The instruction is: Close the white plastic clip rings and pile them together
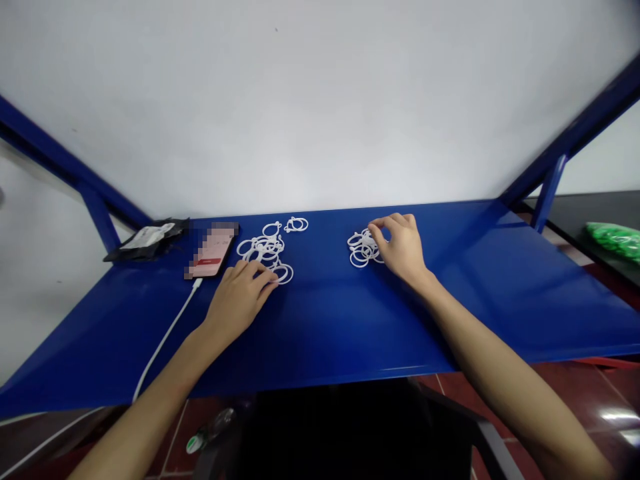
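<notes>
On the blue table lie two groups of thin white plastic rings, each ring with a small looped tab. My left hand [240, 293] is at the near edge of the left pile [265, 248], its thumb and index finger closed on a white ring [285, 273] at the pile's lower right. Two linked-looking rings [297, 225] lie just behind that pile. My right hand [400, 247] is at the right side of the smaller right pile [364, 252]. Its thumb and index finger are pinched together above these rings; what is between the fingertips is hidden.
A phone [214, 252] with a white charging cable [167, 333] lies left of the left pile. Beside it rests a black packet with a white label [147, 237]. Blue frame bars [547, 193] rise at both table ends. A green bag [615, 240] is at far right.
</notes>
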{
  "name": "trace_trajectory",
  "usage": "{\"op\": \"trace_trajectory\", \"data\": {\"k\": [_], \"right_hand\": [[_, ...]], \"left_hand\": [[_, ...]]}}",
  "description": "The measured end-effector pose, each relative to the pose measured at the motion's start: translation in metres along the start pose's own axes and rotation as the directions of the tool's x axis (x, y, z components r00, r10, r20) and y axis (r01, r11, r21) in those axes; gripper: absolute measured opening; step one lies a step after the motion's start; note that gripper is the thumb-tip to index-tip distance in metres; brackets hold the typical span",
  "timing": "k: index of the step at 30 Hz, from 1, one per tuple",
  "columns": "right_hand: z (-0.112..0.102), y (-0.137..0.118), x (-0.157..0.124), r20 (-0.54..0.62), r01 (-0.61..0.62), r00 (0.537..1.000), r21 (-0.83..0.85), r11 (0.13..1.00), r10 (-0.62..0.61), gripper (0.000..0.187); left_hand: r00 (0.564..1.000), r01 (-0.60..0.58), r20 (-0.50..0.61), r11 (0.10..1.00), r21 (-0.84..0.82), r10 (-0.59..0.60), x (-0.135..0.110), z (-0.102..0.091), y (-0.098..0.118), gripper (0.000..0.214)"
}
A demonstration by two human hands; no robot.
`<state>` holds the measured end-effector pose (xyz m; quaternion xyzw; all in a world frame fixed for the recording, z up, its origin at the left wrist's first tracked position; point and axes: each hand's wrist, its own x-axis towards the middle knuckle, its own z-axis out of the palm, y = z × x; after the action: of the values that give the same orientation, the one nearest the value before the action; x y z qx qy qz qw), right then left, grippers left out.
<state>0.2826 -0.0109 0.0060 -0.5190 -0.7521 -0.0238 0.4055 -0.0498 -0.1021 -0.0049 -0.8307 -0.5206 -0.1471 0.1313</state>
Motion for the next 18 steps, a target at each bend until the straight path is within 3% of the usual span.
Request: {"op": "trace_trajectory", "data": {"k": [3, 6, 13, 18], "right_hand": [[0.001, -0.022, -0.010, 0.074, 0.094, 0.992, 0.117, 0.989, -0.103, 0.021], [0.006, -0.044, -0.024, 0.214, 0.149, 0.952, 0.304, 0.941, -0.220, 0.020], [0.017, -0.063, -0.040, 0.471, -0.161, 0.878, 0.449, 0.879, -0.080, 0.029], [0.019, -0.059, -0.037, 0.473, -0.233, 0.881, 0.453, 0.860, -0.010, 0.021]], "left_hand": [[0.998, -0.033, -0.050, 0.998, -0.060, 0.030, 0.009, -0.005, 0.012, 0.019], [0.992, -0.102, -0.081, 0.987, -0.126, 0.092, 0.020, -0.007, 0.028, 0.018], [0.956, -0.284, -0.133, 0.941, -0.183, 0.262, 0.049, 0.012, 0.051, 0.021], [0.947, -0.320, -0.130, 0.911, -0.259, 0.295, 0.054, 0.035, 0.051, 0.016]]}}
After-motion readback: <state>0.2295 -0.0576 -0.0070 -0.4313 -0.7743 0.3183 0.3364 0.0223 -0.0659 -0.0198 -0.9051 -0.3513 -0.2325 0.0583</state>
